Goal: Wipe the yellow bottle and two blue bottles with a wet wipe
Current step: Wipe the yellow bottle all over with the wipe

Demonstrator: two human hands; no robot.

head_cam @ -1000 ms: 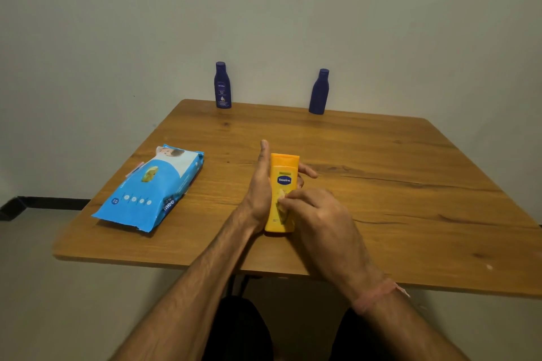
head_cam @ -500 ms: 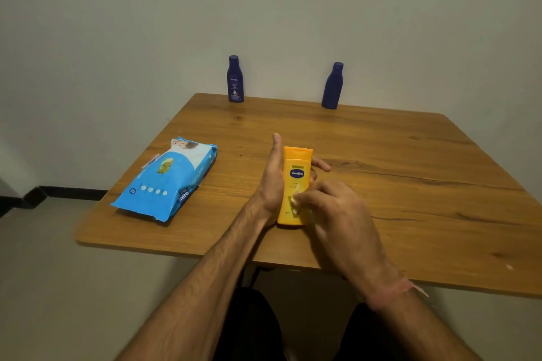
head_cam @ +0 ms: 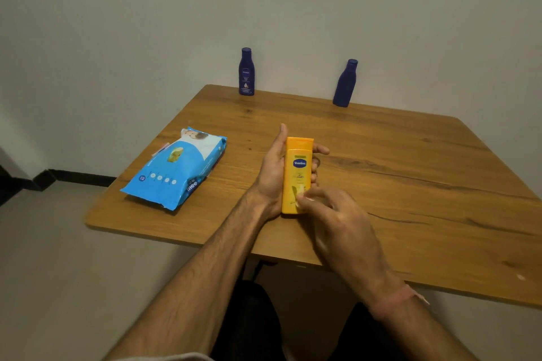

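The yellow bottle (head_cam: 296,173) sits in my left hand (head_cam: 274,173), whose fingers curl round its back while the thumb points up along its left side. My right hand (head_cam: 337,220) pinches a small white wet wipe (head_cam: 302,198) and presses it against the bottle's lower front. Most of the wipe is hidden under my fingers. Two blue bottles stand upright at the table's far edge by the wall: one (head_cam: 246,72) with its label facing me, the other (head_cam: 345,83) to its right.
A blue pack of wet wipes (head_cam: 176,168) lies flat on the wooden table (head_cam: 410,173) to the left of my hands. The wall runs right behind the table's far edge. My legs are under the near edge.
My right hand with the wipe has slid down the front of the yellow bottle towards its base. My head has turned, so the scene sits further right in view.
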